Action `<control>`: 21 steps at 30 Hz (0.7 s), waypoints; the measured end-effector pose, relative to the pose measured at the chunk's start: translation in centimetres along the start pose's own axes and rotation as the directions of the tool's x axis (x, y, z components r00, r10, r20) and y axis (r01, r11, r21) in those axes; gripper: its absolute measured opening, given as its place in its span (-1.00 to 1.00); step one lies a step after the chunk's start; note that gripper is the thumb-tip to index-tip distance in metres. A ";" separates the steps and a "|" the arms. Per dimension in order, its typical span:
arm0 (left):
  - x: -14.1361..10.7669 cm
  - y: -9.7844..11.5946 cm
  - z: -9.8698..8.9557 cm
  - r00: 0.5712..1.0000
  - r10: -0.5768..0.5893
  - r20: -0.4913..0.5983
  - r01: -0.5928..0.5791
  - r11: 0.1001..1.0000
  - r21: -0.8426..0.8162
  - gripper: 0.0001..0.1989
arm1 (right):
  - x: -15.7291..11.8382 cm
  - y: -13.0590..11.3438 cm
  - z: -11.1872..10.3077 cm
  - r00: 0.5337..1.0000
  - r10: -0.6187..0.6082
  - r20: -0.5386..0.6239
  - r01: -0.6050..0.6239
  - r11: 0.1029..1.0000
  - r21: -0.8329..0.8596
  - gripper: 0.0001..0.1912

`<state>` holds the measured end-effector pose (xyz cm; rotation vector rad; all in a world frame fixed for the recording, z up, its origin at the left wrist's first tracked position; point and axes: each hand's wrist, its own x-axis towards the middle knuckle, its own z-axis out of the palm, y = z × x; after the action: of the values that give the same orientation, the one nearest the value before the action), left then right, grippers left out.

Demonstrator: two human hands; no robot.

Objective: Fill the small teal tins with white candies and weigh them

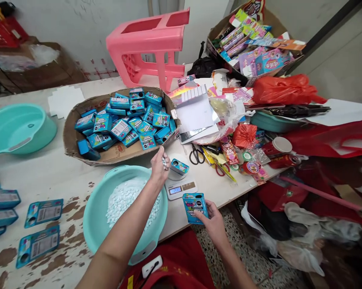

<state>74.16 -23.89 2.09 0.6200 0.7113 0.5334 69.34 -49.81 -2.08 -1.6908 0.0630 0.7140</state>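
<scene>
My left hand is closed round several small pale candies, above the right rim of a turquoise basin that holds a heap of the same candies. Just right of this hand, a blue box rests on a small digital scale with a lit display. In my right hand is another blue box, held upright at the table's front edge with the thumb across its front. Behind the basin, a cardboard tray holds many blue boxes.
Blue boxes lie at the left, below an empty turquoise basin. A pink stool stands at the back. Scissors, bags, papers and a cup clutter the right side.
</scene>
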 end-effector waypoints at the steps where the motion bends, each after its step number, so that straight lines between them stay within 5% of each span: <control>1: 0.8 -0.6 1.0 0.999 0.038 -0.018 -0.038 0.999 0.012 -0.59 | 0.2 0.2 -0.3 1.000 0.001 -0.012 -0.001 1.000 0.003 -0.48; 7: 2.9 -2.6 2.7 0.984 0.175 -0.043 -0.172 0.983 0.067 -0.60 | 1.2 1.6 -1.7 0.997 0.024 -0.067 -0.024 1.000 0.000 -0.50; 15: 3.1 -2.7 3.1 0.977 0.197 -0.086 -0.187 0.976 0.111 -0.55 | 2.1 1.9 -1.4 0.997 0.053 -0.051 -0.054 0.998 -0.012 -0.50; 21: 1.4 0.5 1.6 0.995 0.077 -0.056 -0.074 0.995 0.066 -0.53 | 1.7 1.2 -1.4 0.999 0.028 -0.045 -0.030 0.999 -0.040 -0.51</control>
<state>76.16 -23.19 2.78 0.6950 0.7651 0.6026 70.79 -50.82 -3.89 -1.7477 0.1047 0.7036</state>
